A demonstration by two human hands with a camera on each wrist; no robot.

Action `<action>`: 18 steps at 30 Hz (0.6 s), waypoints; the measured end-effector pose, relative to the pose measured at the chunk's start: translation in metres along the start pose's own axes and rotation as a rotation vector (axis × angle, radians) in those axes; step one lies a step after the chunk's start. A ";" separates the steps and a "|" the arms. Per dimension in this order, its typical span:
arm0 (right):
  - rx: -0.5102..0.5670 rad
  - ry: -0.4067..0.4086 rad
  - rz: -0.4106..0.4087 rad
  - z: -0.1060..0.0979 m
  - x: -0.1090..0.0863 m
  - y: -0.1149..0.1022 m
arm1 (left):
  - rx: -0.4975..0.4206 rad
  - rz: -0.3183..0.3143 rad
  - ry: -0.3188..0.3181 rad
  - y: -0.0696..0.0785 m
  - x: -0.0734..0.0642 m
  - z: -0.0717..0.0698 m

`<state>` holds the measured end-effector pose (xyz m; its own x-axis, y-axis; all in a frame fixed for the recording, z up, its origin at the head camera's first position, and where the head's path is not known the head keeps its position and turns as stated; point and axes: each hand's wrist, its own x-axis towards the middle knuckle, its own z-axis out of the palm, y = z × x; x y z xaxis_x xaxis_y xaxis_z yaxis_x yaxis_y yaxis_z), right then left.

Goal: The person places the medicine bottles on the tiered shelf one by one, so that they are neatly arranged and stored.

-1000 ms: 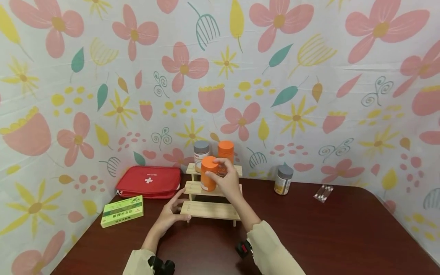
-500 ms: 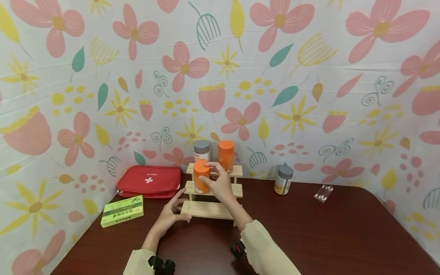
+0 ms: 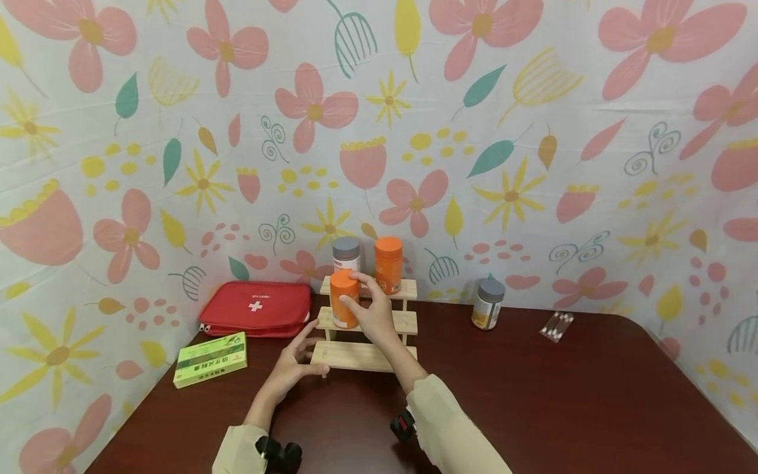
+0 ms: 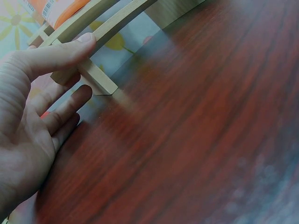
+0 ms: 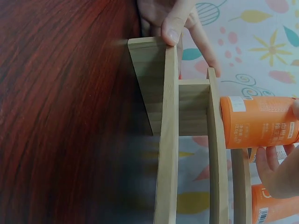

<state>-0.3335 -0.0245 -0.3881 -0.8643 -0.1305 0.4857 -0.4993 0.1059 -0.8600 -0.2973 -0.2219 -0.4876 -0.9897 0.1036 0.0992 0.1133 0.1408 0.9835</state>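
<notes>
My right hand holds an upright orange pill bottle between thumb and fingers at the left of the middle step. In the right wrist view, the bottle's base meets that step. My left hand grips the left end of the three-step wooden stand, its thumb on the front edge of the lowest step in the left wrist view. On the top step stand a grey-capped bottle, partly hidden behind the held one, and another orange bottle.
A red first aid pouch and a green medicine box lie left of the stand. Toward the right are a grey-capped bottle and a small packet of cotton swabs. Behind the dark wood table hangs a floral cloth.
My right hand has moved the orange pill bottle left along the middle step. My left hand stays at the stand's left end. The head view has tilted slightly.
</notes>
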 end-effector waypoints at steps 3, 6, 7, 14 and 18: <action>0.002 0.006 0.007 0.000 0.000 0.001 | -0.001 0.008 -0.015 0.000 0.000 0.000; 0.000 0.015 0.021 0.001 -0.001 0.001 | -0.003 0.009 -0.010 -0.002 0.001 0.000; -0.002 0.020 0.018 0.001 -0.001 0.001 | -0.006 0.007 -0.009 -0.002 0.001 0.000; -0.017 0.078 0.008 0.006 -0.006 0.002 | -0.009 -0.004 -0.007 -0.004 0.001 0.000; 0.026 0.099 0.021 0.006 -0.007 0.002 | -0.006 -0.004 -0.003 -0.003 0.001 0.001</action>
<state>-0.3277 -0.0294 -0.3943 -0.8770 -0.0306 0.4795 -0.4803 0.0817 -0.8733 -0.2987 -0.2216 -0.4908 -0.9898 0.1060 0.0953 0.1093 0.1354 0.9847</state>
